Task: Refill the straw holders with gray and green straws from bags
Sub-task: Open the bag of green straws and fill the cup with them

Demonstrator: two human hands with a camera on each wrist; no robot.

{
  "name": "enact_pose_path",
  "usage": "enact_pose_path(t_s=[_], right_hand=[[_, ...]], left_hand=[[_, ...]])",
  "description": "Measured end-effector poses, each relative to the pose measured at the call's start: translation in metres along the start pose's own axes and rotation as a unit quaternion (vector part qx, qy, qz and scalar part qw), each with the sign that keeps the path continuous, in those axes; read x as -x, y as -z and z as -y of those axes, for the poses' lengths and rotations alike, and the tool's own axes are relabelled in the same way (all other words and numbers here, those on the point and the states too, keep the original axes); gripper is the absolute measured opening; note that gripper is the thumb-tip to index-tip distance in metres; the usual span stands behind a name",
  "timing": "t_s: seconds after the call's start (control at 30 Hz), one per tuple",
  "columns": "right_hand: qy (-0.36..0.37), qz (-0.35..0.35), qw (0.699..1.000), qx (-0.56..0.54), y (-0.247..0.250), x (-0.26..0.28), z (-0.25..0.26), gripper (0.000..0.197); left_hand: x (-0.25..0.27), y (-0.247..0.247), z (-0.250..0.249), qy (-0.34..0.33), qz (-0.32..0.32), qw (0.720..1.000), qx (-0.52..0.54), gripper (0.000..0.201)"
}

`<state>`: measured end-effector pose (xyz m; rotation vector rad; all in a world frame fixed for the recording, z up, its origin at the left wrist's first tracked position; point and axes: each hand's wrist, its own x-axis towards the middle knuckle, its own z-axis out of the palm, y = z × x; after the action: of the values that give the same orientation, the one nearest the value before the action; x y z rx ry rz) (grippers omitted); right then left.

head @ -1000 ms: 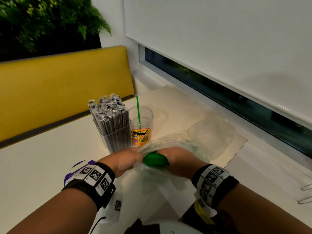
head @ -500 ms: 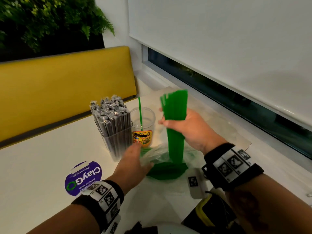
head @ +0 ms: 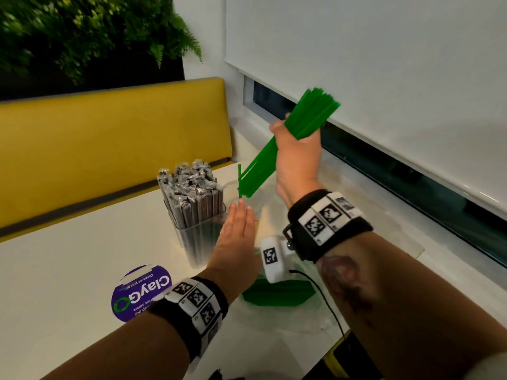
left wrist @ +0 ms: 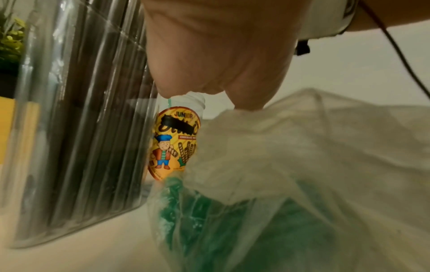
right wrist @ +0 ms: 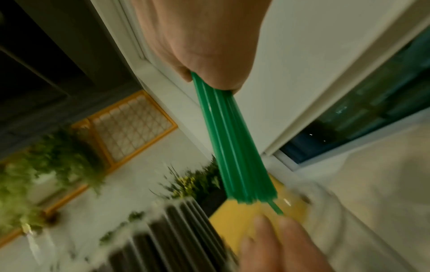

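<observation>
The right hand [head: 297,157] clenches a bundle of green straws [head: 285,141], tilted, lower ends over the clear round cup [left wrist: 179,141] near the tabletop's far edge. The left hand [head: 236,237], flat and released, reaches toward that cup beside the full gray-straw holder [head: 196,215].

2 clear holders [head: 201,237] [head: 247,192], 1 bag [left wrist: 302,165], 1 purple sticker [head: 141,293], 2 hands [head: 237,237] [head: 299,157]; straws too many to count.

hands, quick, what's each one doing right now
Left hand: open, fingers straight, reaching toward the clear cup, holding nothing.
Right hand: gripping a bundle of green straws, tilted over the cup.
</observation>
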<state>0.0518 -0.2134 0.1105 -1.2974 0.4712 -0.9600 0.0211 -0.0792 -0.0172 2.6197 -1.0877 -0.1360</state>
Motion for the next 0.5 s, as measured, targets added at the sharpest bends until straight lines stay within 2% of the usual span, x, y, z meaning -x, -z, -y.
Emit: enact_pose_path(t_s=[0.07,0.1,0.17,0.2,0.23,0.3,0.37,0.43,0.5], right_hand=[[0.009,-0.01,0.997,0.076,-0.001,0.002,-0.026,0.016],[0.009,0.011,0.993,0.115,0.001,0.003,-0.041,0.015],[-0.011,0.114,0.97,0.212,0.009,0.003,-0.069,0.015],[-0.019,0.178,0.947,0.267,0.013,0.005,-0.08,0.019],[-0.013,0.226,0.922,0.314,0.019,0.005,-0.091,0.028],[-0.017,0.247,0.895,0.372,0.034,0.003,-0.102,0.059],[-0.049,0.24,0.899,0.363,0.046,0.002,-0.094,0.081],[-0.038,0.237,0.916,0.32,0.055,-0.001,-0.084,0.094],[-0.003,0.267,0.913,0.309,0.058,-0.003,-0.076,0.097]], left_hand=[[0.003,0.001,0.0,-0.001,0.003,1.0,0.01,0.092],[0.003,0.002,0.001,-0.004,0.004,1.0,0.01,0.092],[0.004,0.003,0.003,-0.016,0.009,1.0,-0.003,0.094],[0.004,0.003,0.005,-0.022,0.014,1.0,-0.001,0.096],[0.004,0.002,0.007,-0.026,0.019,0.999,0.01,0.099],[0.001,0.0,0.011,-0.046,0.029,0.998,0.034,0.104],[-0.003,-0.003,0.013,-0.076,0.041,0.995,0.052,0.105],[-0.007,-0.003,0.01,-0.1,0.041,0.989,0.095,0.105],[-0.01,-0.004,0.004,-0.112,-0.012,0.981,0.158,0.103]])
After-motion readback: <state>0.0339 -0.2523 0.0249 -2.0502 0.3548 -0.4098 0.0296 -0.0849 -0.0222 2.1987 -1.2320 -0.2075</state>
